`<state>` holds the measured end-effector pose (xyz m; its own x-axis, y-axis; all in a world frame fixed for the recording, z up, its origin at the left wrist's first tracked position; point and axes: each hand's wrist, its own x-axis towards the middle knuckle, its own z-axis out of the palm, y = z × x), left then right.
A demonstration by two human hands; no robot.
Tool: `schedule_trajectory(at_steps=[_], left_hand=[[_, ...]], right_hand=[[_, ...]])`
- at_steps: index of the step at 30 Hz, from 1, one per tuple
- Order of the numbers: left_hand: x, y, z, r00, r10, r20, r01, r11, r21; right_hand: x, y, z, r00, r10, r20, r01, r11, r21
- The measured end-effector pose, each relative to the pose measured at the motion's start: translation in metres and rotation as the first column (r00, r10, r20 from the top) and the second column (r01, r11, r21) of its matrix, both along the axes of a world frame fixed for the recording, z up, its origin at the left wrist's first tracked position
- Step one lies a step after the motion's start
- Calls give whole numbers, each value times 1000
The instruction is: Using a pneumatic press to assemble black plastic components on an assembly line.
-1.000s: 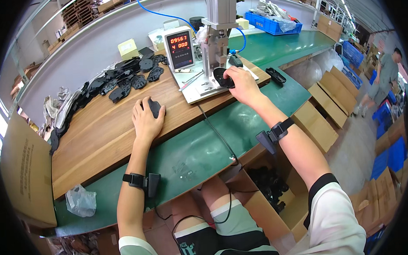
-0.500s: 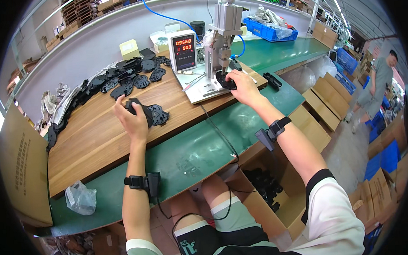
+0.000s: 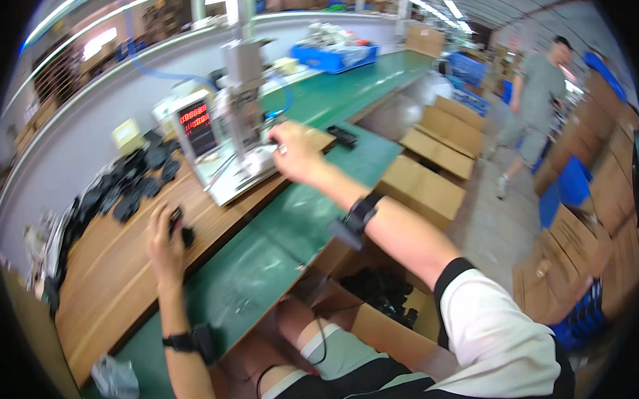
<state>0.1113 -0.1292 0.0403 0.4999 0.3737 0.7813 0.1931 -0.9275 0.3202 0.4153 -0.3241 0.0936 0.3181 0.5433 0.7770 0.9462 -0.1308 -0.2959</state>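
Over the wooden board (image 3: 97, 284), the person's left hand (image 3: 165, 247) points forward, fingers curled round a black plastic part (image 3: 187, 236). The right arm (image 3: 412, 238) stretches across the green bench (image 3: 346, 160); its right hand (image 3: 298, 154) is at the press (image 3: 246, 100), too blurred for me to tell its grip. A display box (image 3: 196, 126) stands just left of the press; black pieces (image 3: 125, 185) lie heaped beyond.

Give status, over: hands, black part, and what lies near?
Left hand holds black part. Right hand at press, grip blurred. Black pieces beyond left hand.
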Motion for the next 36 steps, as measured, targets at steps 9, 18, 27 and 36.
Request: schedule_trajectory(at_steps=[9, 18, 27, 36], left_hand=[[6, -18, -2, 991, -26, 129, 42, 991, -123], [104, -120, 24, 912, -326, -248, 379, 903, 204], [149, -120, 14, 896, -106, -431, 300, 861, 411], [173, -95, 19, 913, -30, -408, 215, 883, 416]], right_hand=[[-133, -228, -108, 951, -140, -276, 201, 957, 210], [-198, -398, -365, 578, -568, -585, 231, 802, -551], [-179, -419, -474, 166, -542, -824, -258, 782, -567], [-190, -403, -425, 334, -660, -673, -152, 667, -729]])
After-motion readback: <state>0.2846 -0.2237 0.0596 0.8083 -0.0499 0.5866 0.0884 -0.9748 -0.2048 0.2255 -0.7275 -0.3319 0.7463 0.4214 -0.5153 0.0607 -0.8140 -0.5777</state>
